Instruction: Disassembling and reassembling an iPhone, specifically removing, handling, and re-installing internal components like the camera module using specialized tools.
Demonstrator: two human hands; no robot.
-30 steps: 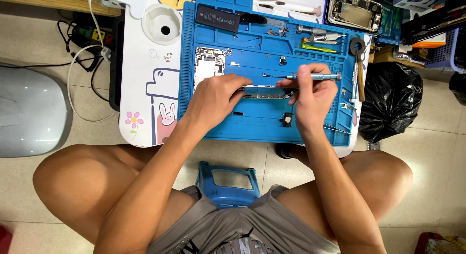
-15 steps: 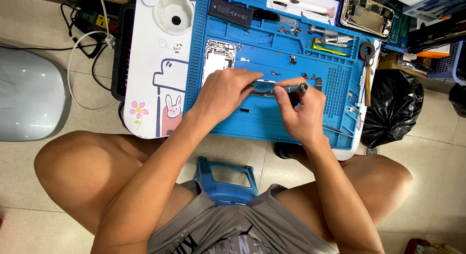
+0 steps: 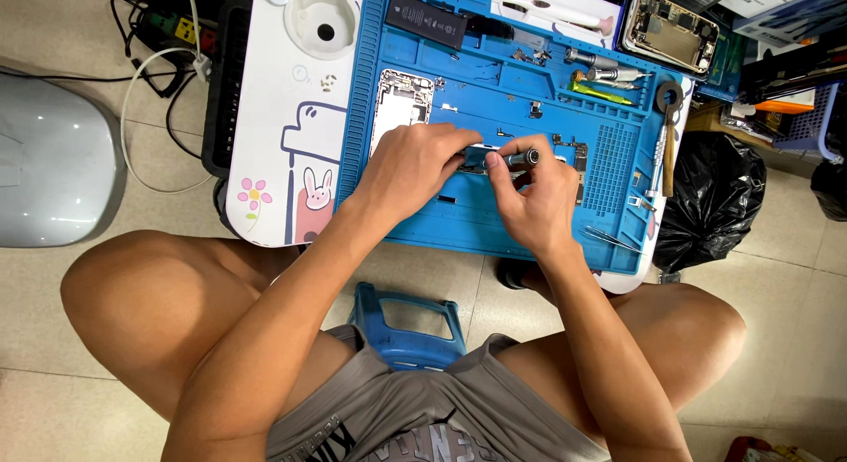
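Tiled floor surrounds a low white table [image 3: 265, 118] with cartoon prints, and a blue work mat [image 3: 468, 224] covers most of its top. From the head camera, the person sits on a blue stool [image 3: 408, 325], knees spread, both arms reaching to the middle of the mat.

The left hand [image 3: 410, 166] is curled, its fingertips pinching down on a small flat metal part [image 3: 476, 157] that lies on the mat between the two hands. The right hand [image 3: 529, 197] is closed around a slim screwdriver [image 3: 516, 157], which lies nearly level with its tip toward the part.

That part looks thin, light and stiff, likely fragile and easily bent, so holding it by its edges seems wise; its surface is mostly hidden by fingers. The screwdriver is light and rigid, best gripped along its handle.

Further up the mat lie an opened phone shell [image 3: 399, 105] and a black battery [image 3: 425, 19]. Tweezers [image 3: 613, 240] rest near the mat's right edge, and a black bag [image 3: 710, 202] sits on the floor beside the table.
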